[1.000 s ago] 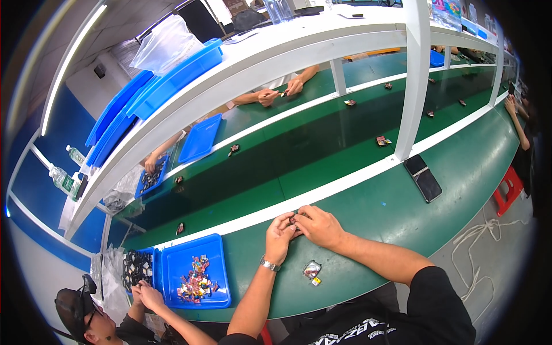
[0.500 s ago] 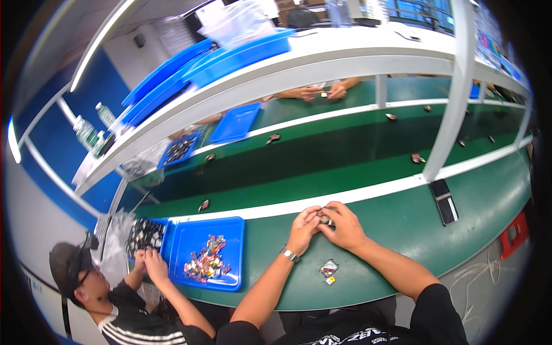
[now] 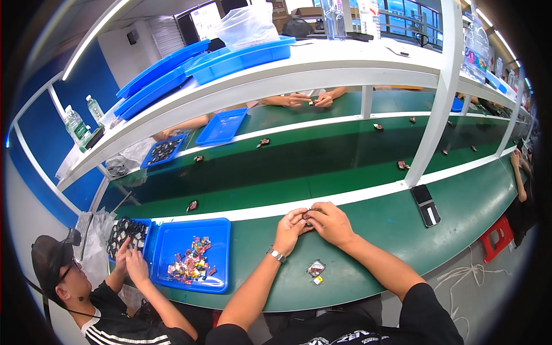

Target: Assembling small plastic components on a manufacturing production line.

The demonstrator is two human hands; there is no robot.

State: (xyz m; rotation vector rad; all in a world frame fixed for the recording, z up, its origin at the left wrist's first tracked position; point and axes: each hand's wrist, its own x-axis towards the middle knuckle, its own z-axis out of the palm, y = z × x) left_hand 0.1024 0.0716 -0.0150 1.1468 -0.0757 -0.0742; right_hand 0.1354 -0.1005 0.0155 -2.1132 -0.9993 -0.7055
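Observation:
My left hand (image 3: 291,231) and my right hand (image 3: 332,223) meet above the green worktop. Their fingertips are closed together on a small dark, reddish part (image 3: 308,217), mostly covered by the fingers. On the worktop closer to my body lies a small silver-and-dark piece (image 3: 315,268) with a yellow bit (image 3: 317,280) beside it. Left of my forearm is a blue tray (image 3: 218,234) holding a heap of small red, yellow and silver pieces (image 3: 191,263).
A co-worker's hands (image 3: 132,261) work at a bin of black parts (image 3: 127,233). Beyond a white rail, small parts sit on the green belt (image 3: 276,191). A white post (image 3: 435,126) supports the overhead shelf. A phone-like black device (image 3: 425,206) lies right.
The whole view has shifted, so most things sit further left. My hands stay together on the small part. The co-worker's hands have moved up against the black parts.

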